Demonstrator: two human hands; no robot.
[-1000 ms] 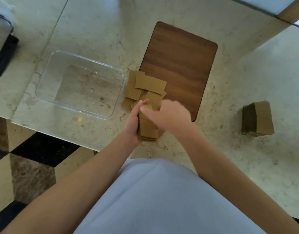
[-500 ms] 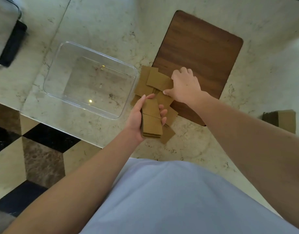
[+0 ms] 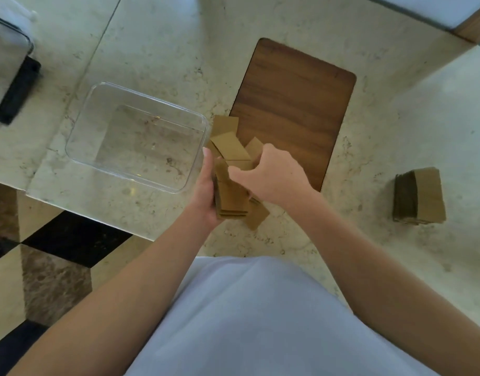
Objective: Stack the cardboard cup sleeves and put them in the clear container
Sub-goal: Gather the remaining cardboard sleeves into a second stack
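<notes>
My left hand (image 3: 206, 191) grips a small stack of flat brown cardboard cup sleeves (image 3: 230, 199), held edge-up just above the counter. My right hand (image 3: 271, 175) holds one more sleeve (image 3: 230, 149) by its end, resting over the top of that stack. A few loose sleeves (image 3: 225, 124) lie on the counter beyond my hands, and one (image 3: 258, 217) pokes out beneath the stack. The clear container (image 3: 81, 126) stands to the left with nothing in it, its near right corner close to my left hand.
A dark wooden board (image 3: 296, 104) lies behind my hands. A separate thick stack of sleeves (image 3: 420, 196) stands at the right on the marble counter. A dark-based appliance (image 3: 13, 90) sits at the far left. The counter edge drops to a tiled floor at lower left.
My right hand picked a sleeve from the loose pile by the board and brought it back onto the stack in my left hand.
</notes>
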